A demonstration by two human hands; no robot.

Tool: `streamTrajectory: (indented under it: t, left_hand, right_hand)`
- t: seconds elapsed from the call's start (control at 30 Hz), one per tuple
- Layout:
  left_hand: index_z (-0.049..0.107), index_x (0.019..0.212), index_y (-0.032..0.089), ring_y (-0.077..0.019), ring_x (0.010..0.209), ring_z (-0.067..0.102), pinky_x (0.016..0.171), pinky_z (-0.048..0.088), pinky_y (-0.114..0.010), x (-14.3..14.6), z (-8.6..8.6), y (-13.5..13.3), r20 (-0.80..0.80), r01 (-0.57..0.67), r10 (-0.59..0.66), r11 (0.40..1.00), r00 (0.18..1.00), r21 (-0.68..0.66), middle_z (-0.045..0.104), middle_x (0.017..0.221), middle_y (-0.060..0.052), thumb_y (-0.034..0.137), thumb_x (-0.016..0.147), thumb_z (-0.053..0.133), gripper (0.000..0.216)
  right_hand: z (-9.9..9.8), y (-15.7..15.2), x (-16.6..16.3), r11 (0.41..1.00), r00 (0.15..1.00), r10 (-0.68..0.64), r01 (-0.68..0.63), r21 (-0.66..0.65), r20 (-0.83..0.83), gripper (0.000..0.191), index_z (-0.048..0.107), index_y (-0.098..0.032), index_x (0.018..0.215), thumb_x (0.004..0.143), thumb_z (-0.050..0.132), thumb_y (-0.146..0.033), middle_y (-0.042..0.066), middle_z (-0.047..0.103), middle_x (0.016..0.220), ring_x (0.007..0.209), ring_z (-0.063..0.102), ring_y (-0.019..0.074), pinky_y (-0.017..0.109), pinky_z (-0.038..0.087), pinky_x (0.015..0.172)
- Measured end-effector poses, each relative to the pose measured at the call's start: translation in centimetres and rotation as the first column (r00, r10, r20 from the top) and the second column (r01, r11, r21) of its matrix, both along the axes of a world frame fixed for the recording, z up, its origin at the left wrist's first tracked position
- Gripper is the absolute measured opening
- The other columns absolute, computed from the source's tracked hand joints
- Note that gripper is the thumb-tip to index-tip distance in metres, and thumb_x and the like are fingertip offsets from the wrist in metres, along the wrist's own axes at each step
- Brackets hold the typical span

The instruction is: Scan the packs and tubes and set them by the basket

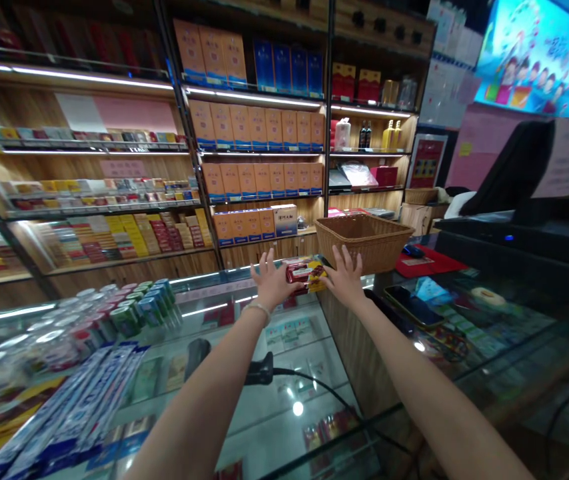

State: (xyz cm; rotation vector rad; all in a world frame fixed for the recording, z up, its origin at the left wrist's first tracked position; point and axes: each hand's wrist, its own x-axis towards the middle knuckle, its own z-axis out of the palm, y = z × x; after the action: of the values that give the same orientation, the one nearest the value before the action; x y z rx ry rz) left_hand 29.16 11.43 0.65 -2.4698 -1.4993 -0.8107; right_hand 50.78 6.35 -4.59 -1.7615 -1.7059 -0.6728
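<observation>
Between my two hands is a small red-and-yellow snack packet [304, 271], held up over the glass counter. My left hand [271, 285] grips its left end, thumb below and the other fingers fanned upward; a light bracelet circles that wrist. At the packet's yellow right end, my right hand [346, 279] pinches with thumb side, its remaining fingers raised. A wicker basket [364, 233] stands just behind my right hand. Beneath my left forearm, a black barcode scanner [259, 370] lies on the glass, partly covered by the arm.
Several cans and jars [129, 310] crowd the counter's left side, with blue stick packets [74, 400] in front. A phone [414, 305], a mouse [413, 251] on a red mat and a dark monitor [509, 173] sit to the right. Stocked shelves [264, 157] line the back wall.
</observation>
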Motion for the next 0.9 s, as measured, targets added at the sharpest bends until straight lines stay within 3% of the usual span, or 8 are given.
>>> streamTrajectory:
  t: [0.3,0.5,0.7,0.9]
  left_hand:
    - [0.075,0.118,0.025,-0.0448,0.161,0.015,0.122,0.010,-0.076,0.6,-2.1,1.3,-0.080,-0.021,0.013,0.994,0.997,-0.110,0.026,0.173,-0.020,0.071,0.079,0.072,0.061]
    - [0.075,0.123,0.028,-0.0433,0.162,0.012,0.124,0.008,-0.075,0.5,-2.9,1.4,-0.129,-0.067,0.049,0.988,0.990,-0.136,0.025,0.174,-0.016,0.071,0.080,0.071,0.061]
    - [0.070,0.132,0.026,-0.0411,0.161,0.016,0.127,0.006,-0.071,0.6,-2.8,0.8,-0.180,-0.042,0.038,0.999,0.983,-0.020,0.026,0.174,-0.015,0.066,0.082,0.073,0.064]
    - [0.076,0.116,0.025,-0.0399,0.160,0.021,0.127,0.008,-0.071,0.3,-2.6,0.4,-0.162,0.007,-0.001,0.999,0.987,0.036,0.034,0.171,-0.015,0.055,0.080,0.079,0.047]
  right_hand:
    - [-2.0,0.7,-0.3,0.997,0.998,0.029,-0.025,-0.069,0.052,0.023,0.078,-0.023,0.111,0.100,0.060,-0.034,0.012,0.033,0.172,0.160,0.023,0.0345,0.071,0.008,0.125]
    - [-3.3,1.2,-0.4,1.000,0.997,0.008,-0.007,-0.012,0.075,0.020,0.077,-0.023,0.110,0.100,0.062,-0.032,0.013,0.038,0.169,0.159,0.026,0.0337,0.071,0.010,0.125]
    - [-4.1,1.6,-0.5,1.000,0.994,-0.015,0.014,0.008,0.107,0.022,0.075,-0.022,0.114,0.099,0.062,-0.032,0.014,0.037,0.170,0.158,0.027,0.0338,0.070,0.011,0.125]
    - [-4.1,1.2,-0.9,0.999,0.994,-0.039,0.040,-0.003,0.104,0.029,0.070,-0.021,0.123,0.097,0.063,-0.031,0.016,0.038,0.169,0.158,0.027,0.0336,0.068,0.011,0.125]
